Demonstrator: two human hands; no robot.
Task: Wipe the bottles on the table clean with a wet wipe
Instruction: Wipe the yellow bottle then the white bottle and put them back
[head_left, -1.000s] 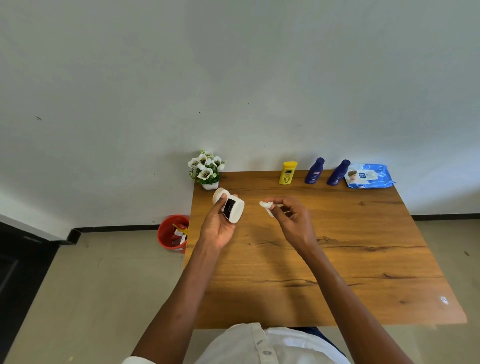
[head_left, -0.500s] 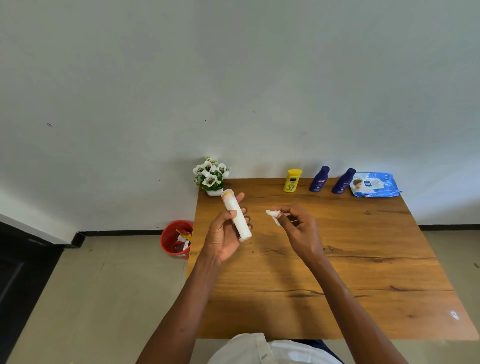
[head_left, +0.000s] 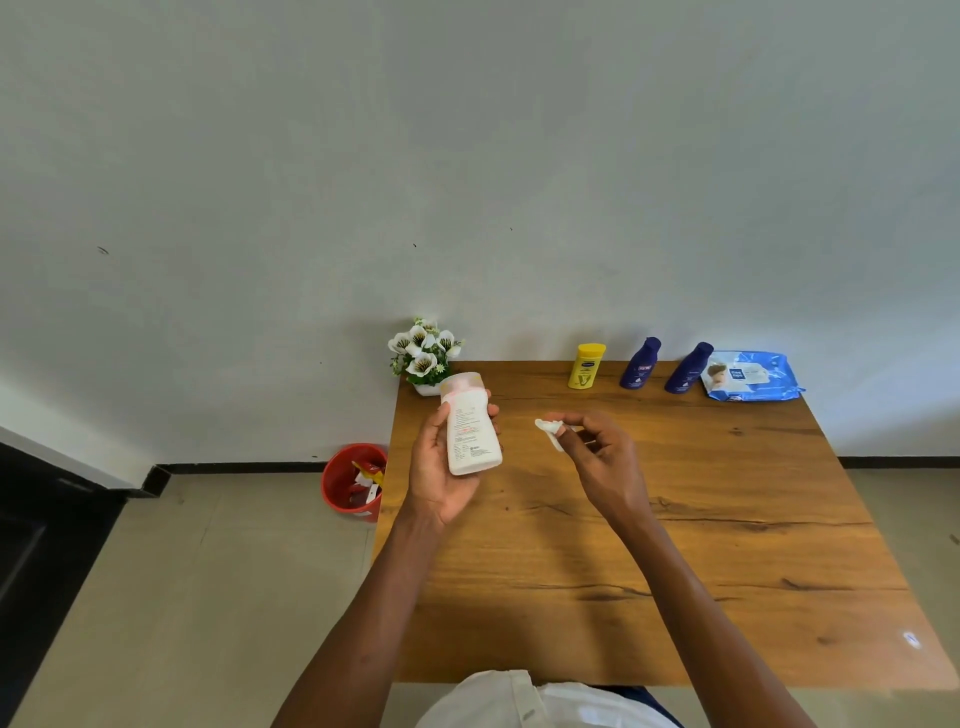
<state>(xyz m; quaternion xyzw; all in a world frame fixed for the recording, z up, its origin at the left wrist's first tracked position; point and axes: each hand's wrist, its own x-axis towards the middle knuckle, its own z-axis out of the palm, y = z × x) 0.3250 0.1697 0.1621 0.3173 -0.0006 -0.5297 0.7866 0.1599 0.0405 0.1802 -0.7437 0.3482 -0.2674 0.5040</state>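
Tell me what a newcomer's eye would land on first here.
The white bottle, held upright in the left hand over the wooden table's left side, draws the eye first. Beside it the right hand pinches a crumpled wet wipe. Along the far edge stand a yellow bottle and two dark blue bottles.

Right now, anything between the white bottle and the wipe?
Nothing. Head view shows only bare table behind the gap between white bottle and wipe.
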